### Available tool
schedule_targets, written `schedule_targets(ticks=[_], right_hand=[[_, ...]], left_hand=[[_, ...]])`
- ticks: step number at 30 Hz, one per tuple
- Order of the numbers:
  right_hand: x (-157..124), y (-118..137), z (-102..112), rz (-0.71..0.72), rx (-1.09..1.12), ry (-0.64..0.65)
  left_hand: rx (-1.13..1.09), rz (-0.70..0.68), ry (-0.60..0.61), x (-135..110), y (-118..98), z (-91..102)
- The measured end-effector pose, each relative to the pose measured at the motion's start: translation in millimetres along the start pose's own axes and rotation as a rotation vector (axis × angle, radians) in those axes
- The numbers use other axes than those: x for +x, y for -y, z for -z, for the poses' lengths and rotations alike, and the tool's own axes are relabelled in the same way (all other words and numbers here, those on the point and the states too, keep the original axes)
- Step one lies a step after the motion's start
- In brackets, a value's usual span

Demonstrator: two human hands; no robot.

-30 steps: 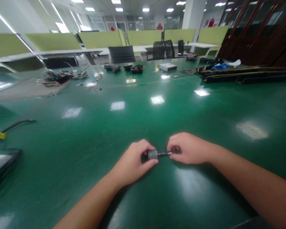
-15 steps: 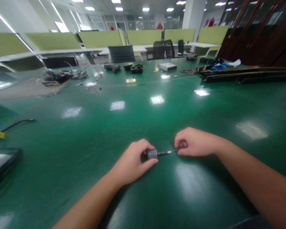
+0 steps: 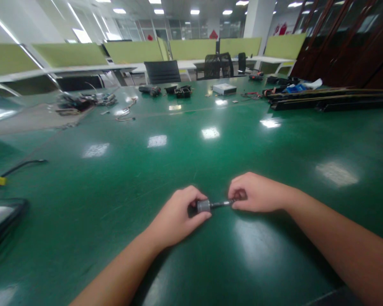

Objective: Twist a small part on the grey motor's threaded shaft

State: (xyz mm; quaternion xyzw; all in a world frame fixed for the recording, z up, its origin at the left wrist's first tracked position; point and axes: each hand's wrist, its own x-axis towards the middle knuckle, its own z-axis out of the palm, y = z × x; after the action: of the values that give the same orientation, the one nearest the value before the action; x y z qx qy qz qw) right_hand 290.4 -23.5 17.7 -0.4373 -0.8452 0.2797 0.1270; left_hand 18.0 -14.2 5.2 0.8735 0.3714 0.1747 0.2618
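Observation:
My left hand (image 3: 185,210) is closed round the thick grey cylindrical body of a screwdriver-like tool (image 3: 204,206), thumb on the near side and fingers on the far side. From that body a thin dark shaft with a silver tip points right, low over the green table (image 3: 191,165). At the tip is my right hand (image 3: 253,193), its thumb and fingers pinched on a small dark piece (image 3: 232,201), mostly hidden by the fingers. Piece and tip appear to meet; how far one goes into the other cannot be made out.
Far back on the table lie a pile of cables and parts (image 3: 83,102), black items (image 3: 182,91), a white box (image 3: 224,89) and long dark strips (image 3: 332,100). At the left edge are a black cable with a yellow tag (image 3: 1,181) and a dark-edged device (image 3: 6,221).
My right hand has moved a little left with the small dark piece, closing the gap to the silver tip. My left hand and the tool have stayed nearly still.

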Motion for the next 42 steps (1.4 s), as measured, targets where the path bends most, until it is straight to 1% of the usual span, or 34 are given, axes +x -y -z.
schedule_targets(ticks=[6, 12, 16, 20, 23, 31, 34, 38, 42], right_hand=[[0, 0, -2, 0.027, 0.018, -0.026], [0, -1, -3, 0.043, 0.032, -0.025], [6, 5, -14, 0.056, 0.033, -0.082], [16, 13, -31, 0.128, -0.018, -0.152], [18, 18, -37, 0.113, -0.005, -0.184], [15, 20, -35, 0.060, 0.050, -0.211], [17, 18, -37, 0.073, 0.047, -0.217], [17, 17, -38, 0.086, 0.040, -0.223], [16, 18, -37, 0.095, 0.055, -0.221]], left_hand=[[-0.013, -0.001, 0.002, 1, -2, 0.6], [-0.012, 0.004, -0.006, 2, -4, 1.5], [-0.010, 0.002, -0.011, 4, -5, 0.3], [0.027, 0.005, -0.012, 5, -6, -2.1], [0.034, 0.013, -0.016, 4, -7, -3.0], [0.038, 0.039, -0.025, 3, -7, -2.8], [0.039, 0.040, -0.040, 4, -7, -2.4], [0.009, 0.023, -0.016, 4, -8, -1.0], [-0.022, 0.035, -0.012, 3, -5, -1.3]])
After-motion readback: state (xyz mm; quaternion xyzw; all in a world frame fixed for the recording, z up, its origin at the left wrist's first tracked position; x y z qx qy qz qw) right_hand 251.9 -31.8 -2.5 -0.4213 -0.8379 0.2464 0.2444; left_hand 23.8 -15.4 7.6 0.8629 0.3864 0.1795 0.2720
